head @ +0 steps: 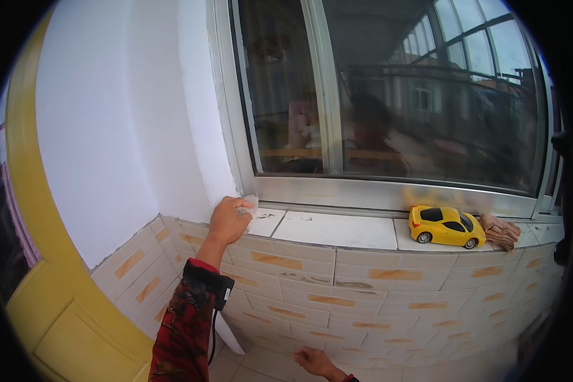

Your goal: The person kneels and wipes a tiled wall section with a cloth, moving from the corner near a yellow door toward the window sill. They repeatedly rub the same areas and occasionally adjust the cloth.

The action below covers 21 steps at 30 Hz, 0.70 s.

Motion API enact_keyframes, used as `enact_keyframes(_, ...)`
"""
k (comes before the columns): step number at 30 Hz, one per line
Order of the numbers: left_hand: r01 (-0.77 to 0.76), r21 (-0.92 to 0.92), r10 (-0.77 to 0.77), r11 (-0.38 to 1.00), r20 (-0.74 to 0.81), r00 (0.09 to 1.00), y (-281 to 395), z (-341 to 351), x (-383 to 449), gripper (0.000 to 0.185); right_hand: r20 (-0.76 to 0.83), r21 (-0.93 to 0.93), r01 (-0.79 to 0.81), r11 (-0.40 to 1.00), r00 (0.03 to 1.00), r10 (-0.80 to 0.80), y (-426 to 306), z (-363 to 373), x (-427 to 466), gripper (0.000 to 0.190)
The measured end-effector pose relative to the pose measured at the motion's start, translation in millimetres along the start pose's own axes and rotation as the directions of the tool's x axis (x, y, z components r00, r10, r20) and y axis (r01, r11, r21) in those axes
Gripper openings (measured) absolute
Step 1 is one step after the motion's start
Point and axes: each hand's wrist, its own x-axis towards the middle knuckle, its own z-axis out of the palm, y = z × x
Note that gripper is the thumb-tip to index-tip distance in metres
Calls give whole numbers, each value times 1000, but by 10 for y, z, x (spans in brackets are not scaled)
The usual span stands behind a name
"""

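My left hand (230,220) grips a crumpled, pale wiping cloth (252,205) at the left end of the white-tiled window sill (334,229). The cloth lies against the corner where the sill meets the aluminium window frame (305,190). Dark smudges mark the tiles just right of that hand. Low in the view, my right hand (315,362) hangs before the tiled wall with its fingers curled and nothing visible in them. Farther right on the sill stands a yellow toy car (445,226). A folded brown cloth (500,231) lies against its front end.
Sliding window glass (439,119) rises behind the sill and carries reflections. Beige wall tiles with orange bars (332,300) run below it. On the left are a white wall (90,119) and a yellow door (86,334). A black cable (213,336) hangs from my left sleeve.
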Motion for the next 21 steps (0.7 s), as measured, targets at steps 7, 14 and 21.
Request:
enact_keyframes(7, -50, 116, 49, 992, 7, 999, 402, 202, -106, 23, -61, -54, 77, 996, 995, -81, -27, -66, -121, 30)
enact_keyframes(14, -247, -51, 252, 968, 136, 958, 1544, 769, -373, 25, -83, -50, 42, 998, 995, -46, 109, -140, -118, 30)
enact_keyframes(21, -329, -56, 333, 943, 229, 915, 2328, 1089, -539, 25, -113, 2, 36, 999, 993, -36, 0, -284, -257, 30)
